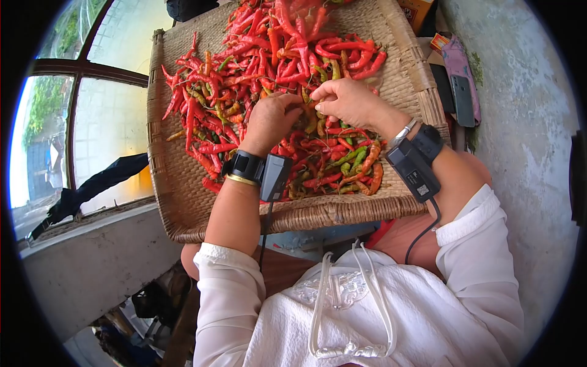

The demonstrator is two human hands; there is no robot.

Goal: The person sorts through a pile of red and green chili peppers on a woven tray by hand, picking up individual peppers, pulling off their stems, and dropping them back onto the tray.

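Red chili peppers (269, 67) are heaped in a woven basket tray (400, 79), with green and orange-brown ones (350, 160) mixed in, mostly at the near side. My left hand (274, 119) is over the middle of the heap, its fingers curled together. What it pinches, if anything, is hidden by the fingers. Just right of it, my right hand (351, 104) is closed in a pinch, thumb and forefinger at a greenish chili pepper (310, 119). The two sets of fingertips are close together but apart.
The tray rests over my lap, its thick rim (318, 214) toward me. A framed window (79, 92) is at left, with a dark folded umbrella (92, 189) beside the sill. On the right, a phone (461, 101) lies near the wall (513, 153). Cables run from both wrist devices (414, 171).
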